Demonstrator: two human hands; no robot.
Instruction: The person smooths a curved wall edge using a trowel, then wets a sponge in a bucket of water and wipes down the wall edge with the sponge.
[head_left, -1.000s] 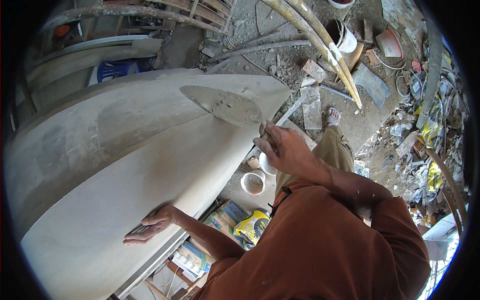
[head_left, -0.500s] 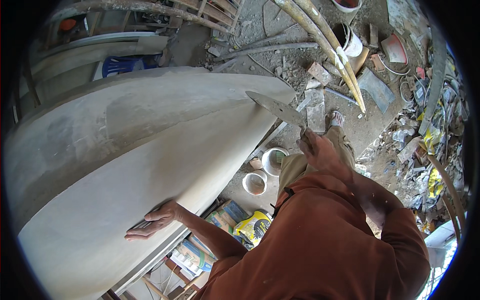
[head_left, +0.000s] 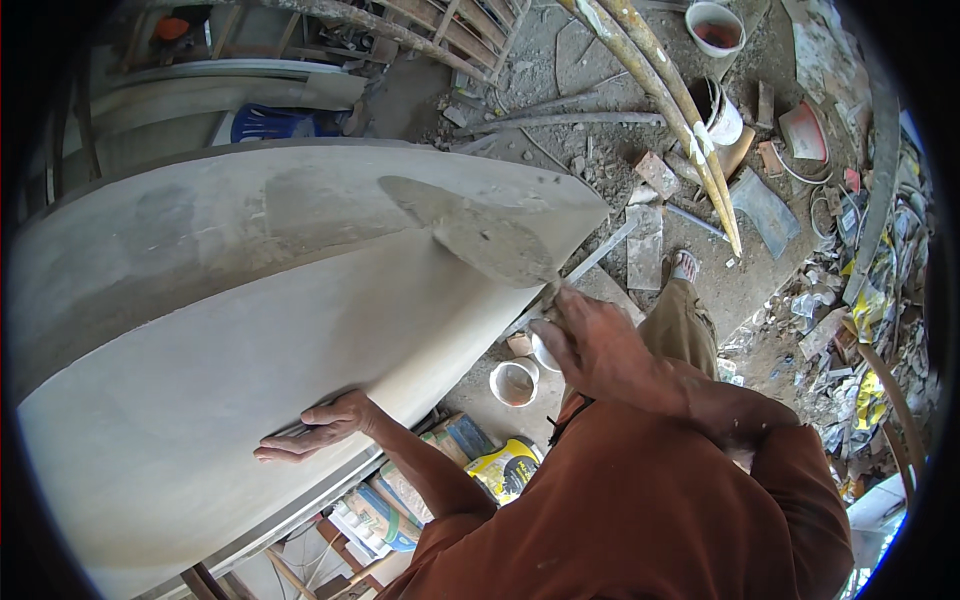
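My right hand is closed round the handle end of a trowel. Its long, pointed, grey-smeared blade overlaps the ridge of a big pale plastered form near the narrow far end; I cannot tell whether it touches. My left hand is by the smooth near face of that form, lower left. Between its thumb and fingers shows a thin flat grey tool with a dark edge, mostly hidden by the fingers.
Two buckets stand below the form, one partly behind my right hand. Bags lie by my left forearm. Ahead are splattered poles, another bucket and rubble. Debris is heaped at right; a blue chair stands behind the form.
My right hand has brought the trowel left and nearer, turning its blade broad side into view over the ridge. My left hand keeps its place by the form. The view has shifted slightly.
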